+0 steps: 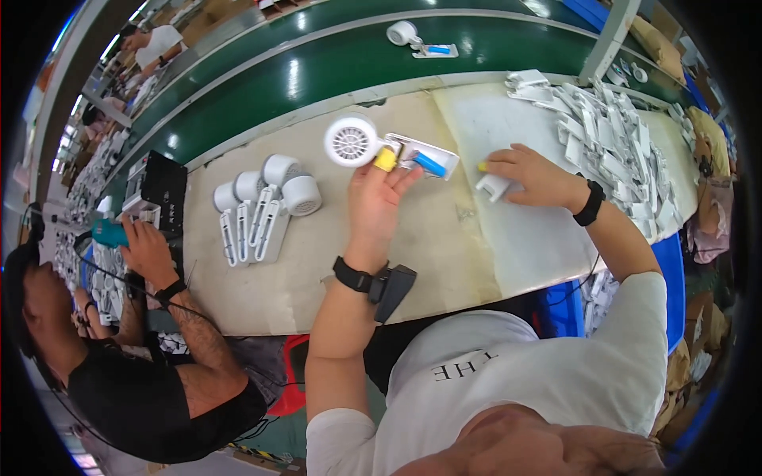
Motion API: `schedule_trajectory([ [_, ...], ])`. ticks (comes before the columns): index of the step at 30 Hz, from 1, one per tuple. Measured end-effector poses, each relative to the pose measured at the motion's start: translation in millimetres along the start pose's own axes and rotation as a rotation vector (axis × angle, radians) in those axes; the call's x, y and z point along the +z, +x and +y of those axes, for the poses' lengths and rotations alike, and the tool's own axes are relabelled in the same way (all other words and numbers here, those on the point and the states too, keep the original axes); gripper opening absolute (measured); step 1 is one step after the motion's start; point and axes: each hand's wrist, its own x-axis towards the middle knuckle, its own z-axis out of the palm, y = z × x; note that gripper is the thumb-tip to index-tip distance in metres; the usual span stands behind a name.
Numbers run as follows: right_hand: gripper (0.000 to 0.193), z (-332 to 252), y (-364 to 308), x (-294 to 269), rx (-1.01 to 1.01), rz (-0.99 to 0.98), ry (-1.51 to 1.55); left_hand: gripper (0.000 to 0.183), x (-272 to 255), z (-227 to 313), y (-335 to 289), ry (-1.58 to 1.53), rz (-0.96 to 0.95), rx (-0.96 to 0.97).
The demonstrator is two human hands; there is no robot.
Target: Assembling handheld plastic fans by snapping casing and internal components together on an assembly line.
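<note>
Handle first: the white fan [352,141] lay with its long axis running left to right across our view, round head at the left, open handle [439,154] tipping slightly down to the right, a blue cell [429,164] lying lengthwise in it. We saw the left hand [377,193] come up from below, its fingers bent in on the fan near the neck, one of them capped with a yellow cover [386,159]; they had hold of the fan there, with little opening left. Whether the fan touched the table [302,278] or hung just above it, we could not tell. We noted the right hand [538,179] to the right of the handle's end, fingers pointing left, partly spread about a small white piece [494,187]. They touched it, but we could not tell whether they had closed on it, and its long axis was partly covered. We judged the gap between the two to be the relation that counted: the piece lay right of the handle's end and a little nearer the body, near but not touching. Of the two, the right hand was nearer the piece and the heap of white parts [603,139] beyond.
</note>
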Motion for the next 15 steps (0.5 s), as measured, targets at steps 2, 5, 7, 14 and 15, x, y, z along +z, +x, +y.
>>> schedule_trajectory([
  [2, 0.056, -1, 12, -4, 0.328, -0.104, 0.265, 0.027, 2, -6, -3, -0.067, 0.004, -0.030],
  [5, 0.052, -28, 29, -12, 0.351, 0.383, 0.481, 0.027, 4, -11, -3, -0.024, 0.053, 0.039],
  [7, 0.053, -58, 46, -20, 0.227, 0.502, 0.336, 0.028, 3, -14, -4, -0.004, 0.083, 0.071],
  [14, 0.053, -102, 88, -24, 0.173, 0.623, 0.067, 0.030, 6, -11, -5, -0.092, 0.115, 0.133],
  [15, 0.053, -101, 89, -24, 0.173, 0.629, 0.070, 0.030, 6, -11, -5, -0.087, 0.113, 0.135],
])
